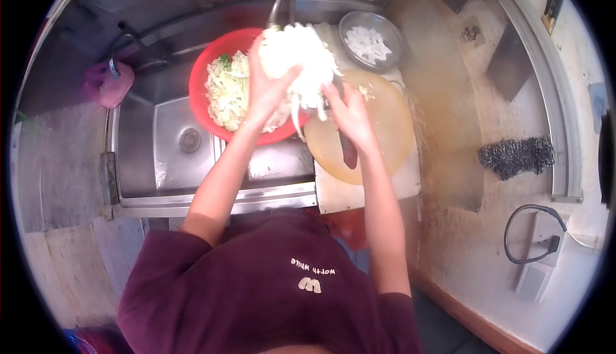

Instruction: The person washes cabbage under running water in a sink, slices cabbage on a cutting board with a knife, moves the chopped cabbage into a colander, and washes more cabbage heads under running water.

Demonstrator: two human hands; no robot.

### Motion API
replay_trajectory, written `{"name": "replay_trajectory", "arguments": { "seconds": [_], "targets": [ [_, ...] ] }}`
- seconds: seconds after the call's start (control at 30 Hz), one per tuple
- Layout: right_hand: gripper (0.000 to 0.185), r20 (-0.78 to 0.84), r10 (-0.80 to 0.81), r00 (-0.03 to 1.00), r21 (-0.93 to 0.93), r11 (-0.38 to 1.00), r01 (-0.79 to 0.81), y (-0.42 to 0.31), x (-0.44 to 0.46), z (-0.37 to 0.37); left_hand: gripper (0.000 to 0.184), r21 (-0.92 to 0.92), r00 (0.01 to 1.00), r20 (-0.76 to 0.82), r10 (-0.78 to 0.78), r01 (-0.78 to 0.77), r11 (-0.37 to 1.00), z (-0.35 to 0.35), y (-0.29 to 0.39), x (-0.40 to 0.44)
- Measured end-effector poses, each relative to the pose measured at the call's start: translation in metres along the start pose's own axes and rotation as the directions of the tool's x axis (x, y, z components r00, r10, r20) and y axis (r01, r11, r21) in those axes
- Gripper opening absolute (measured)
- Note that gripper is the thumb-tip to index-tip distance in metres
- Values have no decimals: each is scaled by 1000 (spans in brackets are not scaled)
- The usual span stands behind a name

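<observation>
A big heap of pale shredded cabbage (298, 59) is lifted between my hands, brightly lit and partly washed out. My left hand (268, 87) is closed around its left side, thumb across the front. My right hand (351, 113) grips a knife, whose dark handle (348, 152) points down toward me; most of the blade is hidden by the cabbage. Below and to the left, a red basin (200, 107) holds more shredded cabbage (226, 97) with a bit of green. A round cutting board (378, 139) lies beneath my right hand, a few scraps on it.
Behind the board stands a metal bowl (399, 49) of white chopped pieces (367, 44). The basin rests over a steel sink (144, 161), with a curved faucet (276, 7) behind. A pink bag (112, 84) hangs at the left. A wall with a cable (510, 225) bounds the right.
</observation>
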State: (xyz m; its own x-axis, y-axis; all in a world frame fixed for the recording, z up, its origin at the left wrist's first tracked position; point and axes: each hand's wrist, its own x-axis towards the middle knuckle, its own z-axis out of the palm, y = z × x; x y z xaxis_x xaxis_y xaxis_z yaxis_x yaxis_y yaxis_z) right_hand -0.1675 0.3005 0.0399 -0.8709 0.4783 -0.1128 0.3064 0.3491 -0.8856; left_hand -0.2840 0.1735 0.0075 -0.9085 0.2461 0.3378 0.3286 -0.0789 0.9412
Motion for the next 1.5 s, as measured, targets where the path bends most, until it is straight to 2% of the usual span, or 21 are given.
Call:
{"name": "replay_trajectory", "arguments": {
  "seconds": [0.03, 0.13, 0.23, 0.33, 0.37, 0.47, 0.5, 0.6, 0.67, 0.73, 0.8, 0.83, 0.93, 0.97, 1.0, 1.07, 1.17, 1.27, 1.4, 1.43, 1.5],
  "targets": [
    [43, 27, 11, 1000, -49, 999, -9, -10, 4, 6, 77, 60, 999, -47, 6, -3, 998, -17, -7, 6],
    [39, 17, -76, 997, -215, 974, 78, -13, 16, 24, 66, 294, 999, -28, 23, -14, 956, -67, -20, 19],
    [35, 2, -77, 997, -233, 970, 76, -5, 19, 31, 61, 219, 1000, -16, -20, 23, 976, -97, -40, 34],
    [34, 32, -57, 998, -154, 986, 61, 18, 18, 24, 60, 407, 995, -74, -61, 86, 910, -108, -19, 36],
    [32, 38, 5, 999, -136, 991, 0, 23, 14, 19, 58, 414, 993, -85, -81, 109, 904, -110, -20, 38],
    [30, 11, 40, 999, 60, 997, -40, 53, 2, 5, 58, 541, 981, -140, -136, 191, 819, -107, -6, 41],
    [27, 37, 184, 982, 48, 982, -185, 49, -6, -6, 56, 550, 985, -130, -114, 167, 818, -109, -11, 42],
    [26, -47, 256, 965, 108, 962, -250, 76, -27, -26, 51, 688, 999, 34, 18, -37, 724, -122, -50, 50],
    [26, -124, 252, 960, 119, 964, -238, 94, -40, -40, 46, 865, 973, 218, -81, -154, 478, -115, -77, 43],
    [26, -186, 280, 942, 157, 955, -253, 108, -51, -49, 44, 933, 924, 321, -207, -271, 239, -81, -80, 22],
    [26, -235, 342, 910, 224, 930, -292, 116, -61, -54, 43, 853, 811, 515, -278, -453, 260, -52, -87, 4],
    [25, -260, 327, 909, 239, 933, -268, 116, -66, -55, 45, 849, 761, 527, -378, -494, 188, -40, -86, 0],
    [24, -254, 374, 892, 232, 919, -320, 119, -80, -60, 45, 818, 749, 546, -374, -574, 44, -38, -112, 16],
    [24, -250, 384, 889, 255, 912, -322, 123, -85, -62, 47, 835, 782, 541, -310, -544, 84, -46, -126, 26],
    [23, -247, 395, 885, 279, 903, -326, 130, -90, -64, 48, 848, 816, 525, -241, -526, 68, -54, -131, 36],
    [22, -249, 420, 873, 316, 887, -336, 142, -101, -67, 49, 905, 847, 423, -322, -412, 104, -67, -116, 59],
    [21, -268, 430, 862, 359, 875, -325, 153, -112, -70, 51, 927, 894, 360, -266, -313, 205, -99, -133, 72],
    [21, -265, 503, 823, 397, 834, -382, 156, -120, -72, 54, 906, 848, 385, -364, -271, 326, -102, -110, 71],
    [21, -279, 509, 814, 377, 838, -394, 167, -130, -73, 51, 851, 926, 367, -82, -300, 430, -98, -91, 64],
    [20, -283, 512, 811, 377, 837, -396, 168, -132, -73, 48, 792, 941, 339, 15, -294, 535, -98, -89, 65],
    [20, -292, 509, 810, 376, 840, -392, 171, -134, -74, 44, 767, 947, 312, -77, -204, 608, -100, -84, 73]
  ]
}}
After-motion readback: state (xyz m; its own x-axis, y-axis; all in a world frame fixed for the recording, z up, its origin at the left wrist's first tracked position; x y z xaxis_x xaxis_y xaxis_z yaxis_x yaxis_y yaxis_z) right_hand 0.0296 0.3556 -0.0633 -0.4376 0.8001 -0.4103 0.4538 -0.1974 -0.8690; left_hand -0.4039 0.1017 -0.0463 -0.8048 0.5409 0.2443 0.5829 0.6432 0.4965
